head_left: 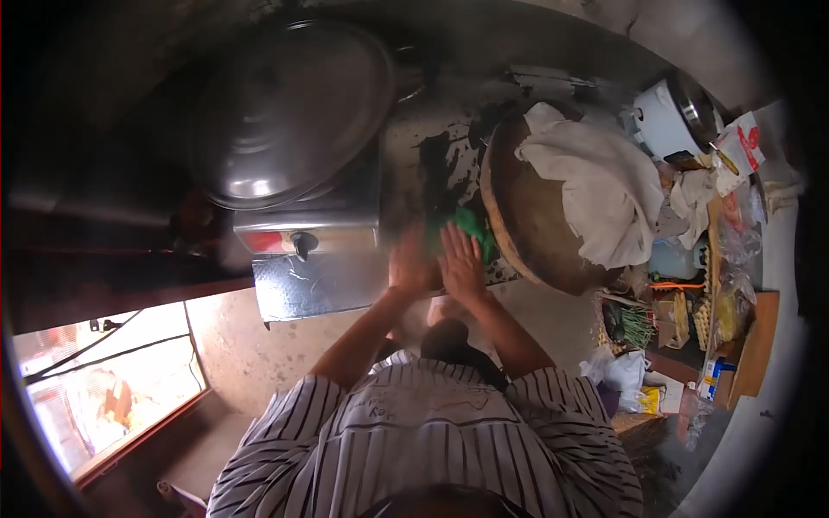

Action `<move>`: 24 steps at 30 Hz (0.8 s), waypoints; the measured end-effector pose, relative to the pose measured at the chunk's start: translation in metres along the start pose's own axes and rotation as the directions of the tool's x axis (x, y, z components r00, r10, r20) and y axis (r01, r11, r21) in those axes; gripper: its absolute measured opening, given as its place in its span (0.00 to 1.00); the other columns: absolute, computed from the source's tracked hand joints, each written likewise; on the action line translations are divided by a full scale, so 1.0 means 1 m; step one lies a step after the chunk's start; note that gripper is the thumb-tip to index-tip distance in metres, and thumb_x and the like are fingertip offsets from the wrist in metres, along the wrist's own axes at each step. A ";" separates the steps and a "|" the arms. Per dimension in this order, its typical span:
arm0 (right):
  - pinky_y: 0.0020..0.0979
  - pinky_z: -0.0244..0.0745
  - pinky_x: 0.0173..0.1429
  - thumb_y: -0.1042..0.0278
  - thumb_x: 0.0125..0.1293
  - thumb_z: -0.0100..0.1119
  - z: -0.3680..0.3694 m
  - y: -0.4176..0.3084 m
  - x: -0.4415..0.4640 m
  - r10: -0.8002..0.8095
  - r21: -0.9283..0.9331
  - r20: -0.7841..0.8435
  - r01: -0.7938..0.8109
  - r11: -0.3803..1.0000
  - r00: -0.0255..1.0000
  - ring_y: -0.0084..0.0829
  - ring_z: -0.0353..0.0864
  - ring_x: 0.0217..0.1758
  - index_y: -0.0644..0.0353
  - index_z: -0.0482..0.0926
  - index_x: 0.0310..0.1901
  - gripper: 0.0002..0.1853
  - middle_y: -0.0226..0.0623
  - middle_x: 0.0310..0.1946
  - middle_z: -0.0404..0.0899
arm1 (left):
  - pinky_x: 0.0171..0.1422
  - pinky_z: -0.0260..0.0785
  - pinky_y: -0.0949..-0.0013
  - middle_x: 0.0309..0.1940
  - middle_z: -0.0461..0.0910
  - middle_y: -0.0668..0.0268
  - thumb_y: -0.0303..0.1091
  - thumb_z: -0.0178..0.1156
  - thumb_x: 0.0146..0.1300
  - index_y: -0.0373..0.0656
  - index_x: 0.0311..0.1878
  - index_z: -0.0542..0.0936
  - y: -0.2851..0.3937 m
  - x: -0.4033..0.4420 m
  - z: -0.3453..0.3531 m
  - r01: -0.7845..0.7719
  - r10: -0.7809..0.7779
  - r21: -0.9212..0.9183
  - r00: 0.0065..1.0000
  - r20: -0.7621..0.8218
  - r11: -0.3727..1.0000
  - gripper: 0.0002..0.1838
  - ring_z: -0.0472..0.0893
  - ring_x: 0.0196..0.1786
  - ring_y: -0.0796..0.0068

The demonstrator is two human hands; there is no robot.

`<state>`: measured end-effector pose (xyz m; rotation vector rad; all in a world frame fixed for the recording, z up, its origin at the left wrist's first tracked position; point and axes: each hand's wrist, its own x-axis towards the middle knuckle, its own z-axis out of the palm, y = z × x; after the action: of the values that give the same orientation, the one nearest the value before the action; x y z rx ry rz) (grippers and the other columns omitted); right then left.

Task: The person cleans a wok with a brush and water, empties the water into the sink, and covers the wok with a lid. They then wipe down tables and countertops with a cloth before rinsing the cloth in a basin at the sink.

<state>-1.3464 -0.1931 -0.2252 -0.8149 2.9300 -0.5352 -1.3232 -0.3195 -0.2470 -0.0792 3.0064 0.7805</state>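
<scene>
My left hand (pixel 413 261) is over the counter's front edge, just right of the steel stove (pixel 345 203). Motion blurs its fingers, and I cannot make out anything in it. Close beside it, my right hand (pixel 462 261) has its fingers stretched out and holds nothing visible. A crumpled green cloth or bag (pixel 471 223) lies right by its fingertips. Wet dark patches mark the counter (pixel 406 147) beyond both hands. To the right sits a wide round basket or tray (pixel 527 186), partly covered by a pale cloth (pixel 596 186).
A large round metal lid (pixel 298 112) tops the stove at the left. A white pot or cooker (pixel 669 121) stands at the back right. Shelves at the right hold green vegetables (pixel 635 326), plastic bags and boxes. A bright opening (pixel 112 380) is at the lower left.
</scene>
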 end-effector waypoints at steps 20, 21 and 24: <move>0.42 0.50 0.63 0.75 0.55 0.42 0.050 0.073 0.239 0.111 0.198 -0.361 -0.040 0.979 0.926 0.50 0.52 0.62 0.70 0.59 0.54 0.23 0.54 0.57 0.56 | 0.66 0.39 0.52 0.66 0.40 0.59 0.38 0.49 0.53 0.40 0.65 0.42 -0.033 0.230 -0.001 -0.057 0.077 0.101 0.975 -0.209 0.993 0.39 0.42 0.68 0.58; 0.42 0.52 0.62 0.73 0.56 0.40 0.052 0.077 0.251 0.070 0.166 -0.433 0.004 0.986 0.899 0.51 0.55 0.60 0.70 0.62 0.52 0.20 0.54 0.56 0.57 | 0.66 0.39 0.53 0.65 0.41 0.57 0.40 0.50 0.53 0.40 0.65 0.43 -0.028 0.241 -0.008 0.053 -0.046 0.058 0.993 -0.112 0.997 0.39 0.43 0.68 0.58; 0.44 0.53 0.61 0.72 0.57 0.41 0.055 0.097 0.288 -0.019 0.032 -0.342 0.033 0.999 0.939 0.51 0.55 0.60 0.69 0.62 0.52 0.20 0.53 0.56 0.58 | 0.66 0.40 0.54 0.65 0.42 0.56 0.40 0.49 0.54 0.39 0.64 0.43 -0.025 0.263 -0.017 0.125 -0.115 0.068 0.984 -0.134 0.990 0.38 0.44 0.67 0.58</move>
<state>-1.6338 -0.2797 -0.2988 -0.8326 3.2102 -0.8082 -1.5847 -0.3605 -0.2561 -0.3175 3.1130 0.6737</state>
